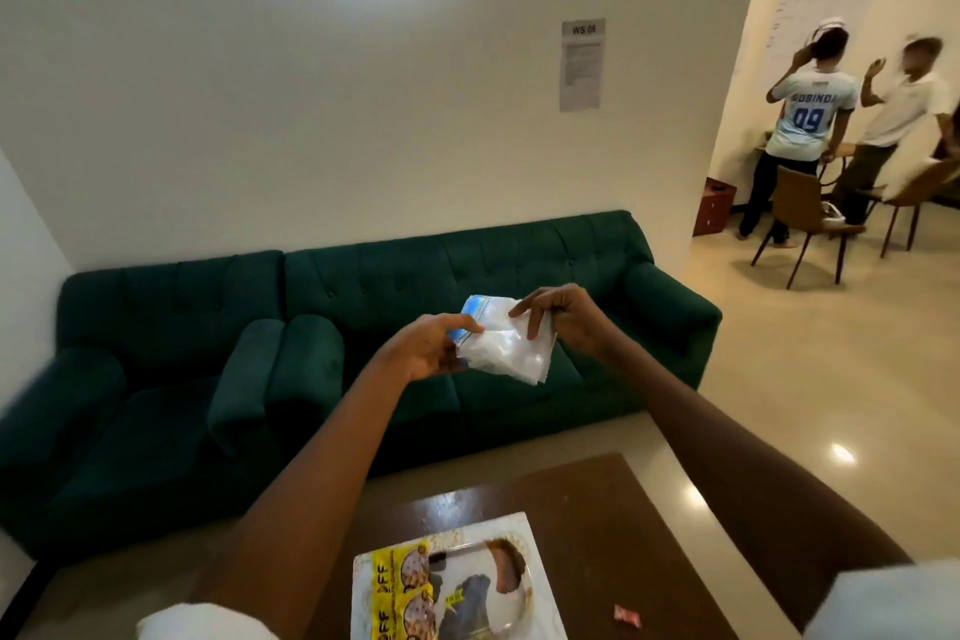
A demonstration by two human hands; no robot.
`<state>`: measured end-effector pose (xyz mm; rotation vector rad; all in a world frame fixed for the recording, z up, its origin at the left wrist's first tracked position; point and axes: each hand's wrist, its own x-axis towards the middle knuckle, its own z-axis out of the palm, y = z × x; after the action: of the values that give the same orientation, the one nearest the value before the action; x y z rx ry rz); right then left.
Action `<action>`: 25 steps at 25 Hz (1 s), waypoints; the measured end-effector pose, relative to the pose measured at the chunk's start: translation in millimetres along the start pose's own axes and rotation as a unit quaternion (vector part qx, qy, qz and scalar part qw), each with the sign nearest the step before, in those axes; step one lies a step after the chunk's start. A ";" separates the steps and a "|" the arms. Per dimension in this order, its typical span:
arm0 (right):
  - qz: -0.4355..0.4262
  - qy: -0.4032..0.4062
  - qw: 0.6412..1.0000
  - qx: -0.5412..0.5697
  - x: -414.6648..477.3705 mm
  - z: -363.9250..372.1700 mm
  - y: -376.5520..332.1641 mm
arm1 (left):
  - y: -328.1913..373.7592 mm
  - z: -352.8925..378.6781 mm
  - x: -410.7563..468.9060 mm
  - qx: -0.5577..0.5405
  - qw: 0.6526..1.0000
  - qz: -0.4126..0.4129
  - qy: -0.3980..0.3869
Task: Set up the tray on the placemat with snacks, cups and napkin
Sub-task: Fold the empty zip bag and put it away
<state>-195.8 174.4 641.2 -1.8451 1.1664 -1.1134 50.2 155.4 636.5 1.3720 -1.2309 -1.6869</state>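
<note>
While the tray (540, 582) with yellow snack packs (402, 587) lies on the counter (597, 509), a clear napkin bag (501, 346) is held up above the green sofa (363, 327), pinched in the grip of both the left hand (434, 348) and right hand (561, 314).

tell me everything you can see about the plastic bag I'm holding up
The bag is a small clear plastic pouch with a blue strip along its upper left edge, likely a zip seal. It looks crinkled and holds something soft and white, perhaps napkins; the contents are blurred. It is held in the air, tilted, above the table and in front of the green sofa. The left hand pinches the blue edge, and the right hand grips the upper right corner. Nothing else touches it.
</note>
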 end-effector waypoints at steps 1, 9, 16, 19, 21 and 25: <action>0.017 0.032 0.999 0.021 -5.4 -4.2 5.9 | -8.4 7.9 3.6 -0.014 1.000 0.000 0.003; 0.256 0.251 0.848 0.390 -103.5 8.5 66.4 | -100.8 134.2 31.4 -0.295 0.955 -0.030 -0.027; 0.334 0.428 0.822 0.170 -232.4 -12.6 135.1 | -212.6 306.8 12.1 -0.338 0.911 -0.211 -0.103; 0.368 0.448 0.802 0.140 -304.9 -54.8 168.0 | -251.7 349.9 15.0 -0.231 0.936 -0.240 -0.113; 0.388 0.447 0.791 0.152 -344.2 -71.1 190.3 | -273.1 378.1 21.3 -0.158 0.955 -0.222 -0.119; 0.405 0.452 0.765 0.215 -395.1 -92.4 238.4 | -299.8 434.1 37.6 -0.068 0.976 -0.187 -0.093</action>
<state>-454.3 442.5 353.4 -0.2406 1.7635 -1.5473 -352.8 347.9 353.1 1.4537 -0.9732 -2.1583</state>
